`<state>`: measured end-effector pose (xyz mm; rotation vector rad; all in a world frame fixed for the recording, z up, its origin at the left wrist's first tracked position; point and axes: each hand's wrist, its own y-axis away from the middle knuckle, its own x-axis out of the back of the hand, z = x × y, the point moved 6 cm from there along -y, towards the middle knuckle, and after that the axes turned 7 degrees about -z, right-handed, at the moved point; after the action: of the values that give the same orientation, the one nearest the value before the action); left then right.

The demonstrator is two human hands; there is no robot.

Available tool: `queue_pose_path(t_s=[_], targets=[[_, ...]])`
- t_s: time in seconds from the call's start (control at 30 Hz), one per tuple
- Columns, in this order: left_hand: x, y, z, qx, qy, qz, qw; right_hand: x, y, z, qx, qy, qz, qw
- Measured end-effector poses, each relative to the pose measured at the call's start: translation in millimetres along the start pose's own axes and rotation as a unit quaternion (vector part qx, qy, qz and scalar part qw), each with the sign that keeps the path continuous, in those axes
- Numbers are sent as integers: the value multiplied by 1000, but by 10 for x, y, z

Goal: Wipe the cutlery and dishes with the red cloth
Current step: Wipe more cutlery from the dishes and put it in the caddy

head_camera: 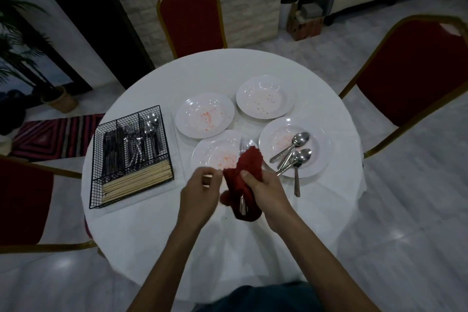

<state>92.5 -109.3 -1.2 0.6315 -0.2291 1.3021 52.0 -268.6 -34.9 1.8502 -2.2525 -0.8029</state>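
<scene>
Currently the right hand (263,185) is gripping the soft red cloth (243,175) around a stiff, slippery fork (242,206) over the near plate (212,154). The left hand (202,185), fingers curled, seems to be pinching the cloth's left edge. Gripping by the handle is looking safest.

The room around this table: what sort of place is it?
Probably a restaurant or banquet hall: gold-framed red banquet chairs, a round table under a white cloth, and a wire caddy stocked with cutlery and chopsticks.
</scene>
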Motion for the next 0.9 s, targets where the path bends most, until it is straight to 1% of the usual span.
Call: queue_pose_path(t_s=[0.03, 0.1, 0.17, 0.2, 0.3, 0.37, 0.47, 0.53, 0.63, 0.7, 0.73, 0.83, 0.9], targets=[[45, -41, -16, 5, 30, 17, 999, -51, 4, 27, -4, 25, -20, 999], [21, -119, -46, 21, 61, -4, 998, -172, 27, 75, -12, 80, -65, 995], [-30, -149, -116, 63, 98, -35, 993, -290, 33, 159, -27, 82, -103, 991], [-29, -163, -167, 86, 131, -38, 987, -319, 41, 171, -30, 80, -113, 990], [107, -190, -282, 131, 234, -20, 963, -354, 74, 163, -42, 68, -150, 985], [232, -206, -319, 130, 258, 6, 957, -373, 88, 169, -60, 74, -173, 980], [370, -207, -337, 123, 276, 64, 951, -467, 64, 210, -65, 84, -184, 977], [413, -211, -369, 120, 270, 91, 951, -569, 34, 206, -66, 75, -175, 979], [347, -224, -423, 111, 209, 70, 969, -700, -47, 178, -76, 36, -141, 986], [313, -246, -473, 109, 165, 60, 979, -742, -125, 185, -69, 58, -114, 989], [339, -271, -509, 113, 168, 68, 977, -771, -151, 187, -66, 66, -110, 990], [552, -389, -608, 130, 262, 120, 949, -926, -158, 227, -84, 34, -145, 985], [735, -472, -689, 139, 282, 150, 937, -1038, -192, 259, -91, 52, -156, 982]])
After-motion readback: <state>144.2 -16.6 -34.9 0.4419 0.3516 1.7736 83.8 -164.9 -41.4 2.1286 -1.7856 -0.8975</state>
